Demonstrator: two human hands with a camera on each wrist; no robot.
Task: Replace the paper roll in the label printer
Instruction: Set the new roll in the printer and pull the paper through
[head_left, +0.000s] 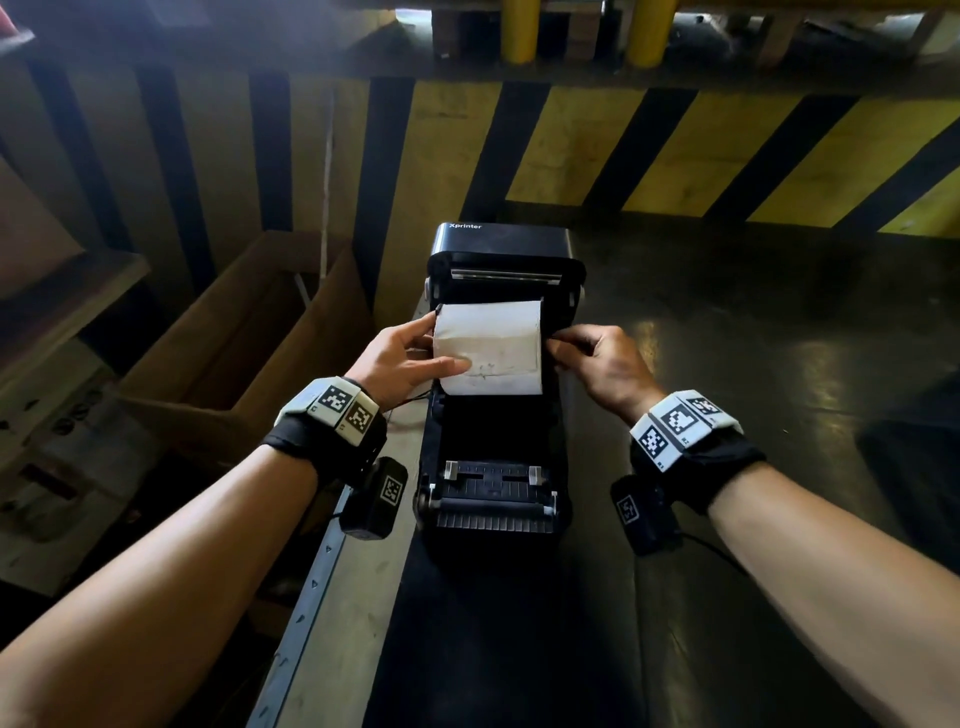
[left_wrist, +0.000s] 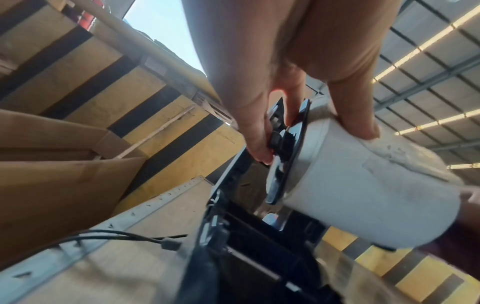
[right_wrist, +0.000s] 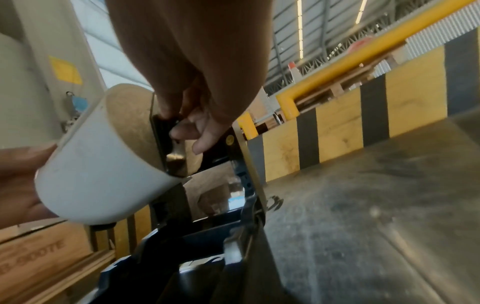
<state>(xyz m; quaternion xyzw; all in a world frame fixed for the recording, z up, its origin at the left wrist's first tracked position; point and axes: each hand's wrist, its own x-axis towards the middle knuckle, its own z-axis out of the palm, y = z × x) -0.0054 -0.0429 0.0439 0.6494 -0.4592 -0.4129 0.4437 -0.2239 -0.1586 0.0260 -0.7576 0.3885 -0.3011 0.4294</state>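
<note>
While gripping the black holder plates at either end, left hand (head_left: 400, 358) and right hand (head_left: 597, 364) fingers pinching, thumb resting on white paper roll (head_left: 488, 348), hovering over open label printer (head_left: 493, 415) bay. Probably seating or lifting; next needing level alignment.

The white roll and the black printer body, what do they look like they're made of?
White roll: looks like wound matte paper, smudged, with a fibrous tan end face. Black printer body: probably moulded plastic, with a semi-gloss lid and ribbed front edge.
</note>
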